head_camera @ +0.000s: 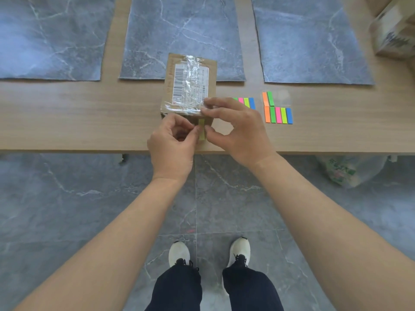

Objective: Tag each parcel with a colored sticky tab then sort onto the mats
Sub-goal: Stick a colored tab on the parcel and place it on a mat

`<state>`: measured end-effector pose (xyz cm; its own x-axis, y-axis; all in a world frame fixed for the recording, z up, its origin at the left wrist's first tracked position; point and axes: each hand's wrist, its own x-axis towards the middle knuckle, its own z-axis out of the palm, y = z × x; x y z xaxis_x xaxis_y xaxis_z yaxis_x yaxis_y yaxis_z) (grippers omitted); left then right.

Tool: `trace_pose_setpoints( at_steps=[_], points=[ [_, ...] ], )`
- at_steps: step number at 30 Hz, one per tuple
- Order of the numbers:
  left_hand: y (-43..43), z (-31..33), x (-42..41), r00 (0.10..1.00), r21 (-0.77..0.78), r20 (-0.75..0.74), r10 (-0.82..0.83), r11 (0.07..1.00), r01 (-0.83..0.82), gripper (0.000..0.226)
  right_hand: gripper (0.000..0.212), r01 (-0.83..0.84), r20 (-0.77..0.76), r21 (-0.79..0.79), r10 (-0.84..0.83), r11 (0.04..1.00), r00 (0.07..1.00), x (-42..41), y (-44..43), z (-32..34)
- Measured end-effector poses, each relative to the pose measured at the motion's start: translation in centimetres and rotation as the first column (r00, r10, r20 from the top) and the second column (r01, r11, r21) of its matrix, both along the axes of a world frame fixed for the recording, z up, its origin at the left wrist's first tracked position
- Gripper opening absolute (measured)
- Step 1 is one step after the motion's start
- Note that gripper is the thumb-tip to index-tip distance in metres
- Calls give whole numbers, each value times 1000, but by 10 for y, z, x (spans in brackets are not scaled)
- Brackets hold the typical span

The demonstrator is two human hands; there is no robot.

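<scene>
Step in hand: tagging. The parcel [189, 86] stands at the centre of the frame on the desk [67, 113], its far end overlapping the near edge of the middle mat [184, 30]. A yellow-green tab [201, 131] lies upright against the parcel's near face.

The left hand [173, 142] pinches the tab's left edge between thumb and forefinger. The right hand [235, 129] grips the parcel's near top edge, with its fingers curled onto the taped top and its thumb on the near face just beside the tab. Whether the tab has fully adhered cannot be determined.

Next move, as judged: press the tab flat along its length, release both pinches, then carry the parcel to a mat. The left mat [51, 37] and right mat [310, 39] lie at the upper corners. Nothing visible assigns a colour to a mat.

A tab pad [278, 114] lies right of centre. A second parcel [395, 30], blurred, waits at the upper right edge.
</scene>
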<state>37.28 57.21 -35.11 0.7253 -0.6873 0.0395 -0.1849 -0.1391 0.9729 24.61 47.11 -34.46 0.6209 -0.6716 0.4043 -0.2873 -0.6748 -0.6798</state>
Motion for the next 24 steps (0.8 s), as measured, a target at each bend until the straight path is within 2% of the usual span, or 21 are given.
trace_pose_setpoints(
  at_steps=[6,9,13,16,19,22,24],
  points=[
    [-4,2,0,998,23,41,57,998,-58,24,10,45,41,-22,-44,999,998,7,-7,-4],
    [-6,5,-1,995,46,64,79,996,-82,23,7,51,48,-4,-51,999,998,11,-9,-5],
    [-2,1,3,993,158,81,90,982,-102,16,12,68,52,-11,-67,998,996,13,-8,-6],
    [5,-7,15,981,262,96,170,946,-190,13,20,96,26,-67,-94,993,995,18,-5,-7],
    [12,-11,29,957,256,89,275,923,-289,11,36,109,-38,-133,-115,985,993,24,3,-17],
    [12,-11,42,942,134,-88,323,941,-310,6,45,120,-9,-138,-123,983,992,27,8,-28],
    [8,-4,46,925,33,-282,255,966,-256,23,50,99,26,-104,-97,990,995,25,9,-32]
  ],
)
